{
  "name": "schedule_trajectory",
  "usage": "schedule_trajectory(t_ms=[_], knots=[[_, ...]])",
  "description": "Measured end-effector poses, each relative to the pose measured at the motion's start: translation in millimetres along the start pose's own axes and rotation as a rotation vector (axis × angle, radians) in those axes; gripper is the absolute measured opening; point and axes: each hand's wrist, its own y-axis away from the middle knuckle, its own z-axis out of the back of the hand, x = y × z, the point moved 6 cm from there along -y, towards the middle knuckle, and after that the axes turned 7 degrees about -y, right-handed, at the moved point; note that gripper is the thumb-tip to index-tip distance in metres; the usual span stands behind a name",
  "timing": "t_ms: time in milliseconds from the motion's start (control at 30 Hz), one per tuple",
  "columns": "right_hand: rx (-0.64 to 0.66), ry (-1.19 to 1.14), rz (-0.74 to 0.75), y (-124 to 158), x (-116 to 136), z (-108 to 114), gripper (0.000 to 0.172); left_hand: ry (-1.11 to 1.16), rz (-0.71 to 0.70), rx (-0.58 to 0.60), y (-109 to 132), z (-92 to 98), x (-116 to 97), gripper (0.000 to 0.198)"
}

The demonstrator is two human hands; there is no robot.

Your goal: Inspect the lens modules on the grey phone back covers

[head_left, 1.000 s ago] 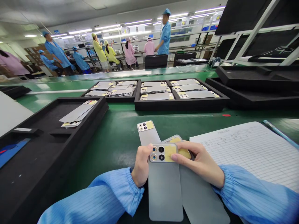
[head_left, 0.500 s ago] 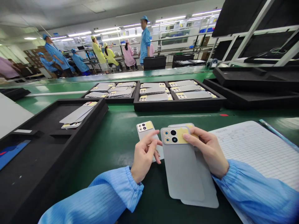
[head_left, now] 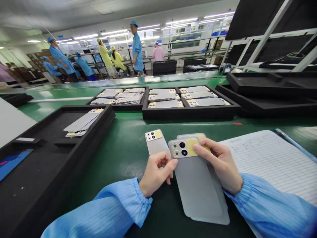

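Note:
My right hand point(head_left: 220, 160) pinches two grey phone back covers by their upper right corner, thumb in front on the yellow patch. The front cover point(head_left: 198, 185) has a camera block with several round lens rings; the rear cover point(head_left: 224, 211) shows along the right and bottom edges. My left hand point(head_left: 158, 173) is closed, its fingers curled and its thumb tip at the front cover's left edge below the camera block. Whether anything is between those fingers is hidden. Behind it, another back cover point(head_left: 157, 143) lies on the green table, its lower part covered by my hand.
Black trays point(head_left: 188, 114) with stacked back covers stand across the middle. A black tray point(head_left: 74, 158) at left holds several covers and a blue sheet point(head_left: 15, 163). A lined notebook point(head_left: 267, 158) with a pen point(head_left: 296, 145) lies right; stacked black trays point(head_left: 269, 102) stand behind.
My left hand's spread fingers have curled, and its thumb has come to the front cover's edge. The held covers have tilted slightly. A person in blue in the background has moved left.

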Motion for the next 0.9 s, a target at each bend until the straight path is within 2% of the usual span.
schedule_trajectory(t_ms=[133,333,467,567,667,800,900], knots=[[0.017,0.004,-0.012,1,1,-2,0.021,-0.072,0.039,0.028,-3,-2.4,4,0.031],[-0.013,0.167,0.038,0,4,-4,0.021,0.007,0.034,0.069,-4,-7.3,6,0.022],[-0.034,0.271,0.020,-1,-1,-5,0.037,0.036,0.044,0.100,-4,-10.5,8,0.024],[0.081,0.272,-0.017,3,-3,-13,0.054,0.003,0.072,0.151,-4,-12.8,7,0.025],[0.207,0.268,0.027,11,1,-23,0.067,-0.001,0.095,0.150,-4,-11.1,4,0.031],[0.312,0.253,0.083,20,2,-30,0.081,0.122,0.101,0.199,-3,-13.5,5,0.038],[0.365,0.277,0.164,26,2,-34,0.084,0.264,0.125,0.254,0,-18.7,9,0.045]])
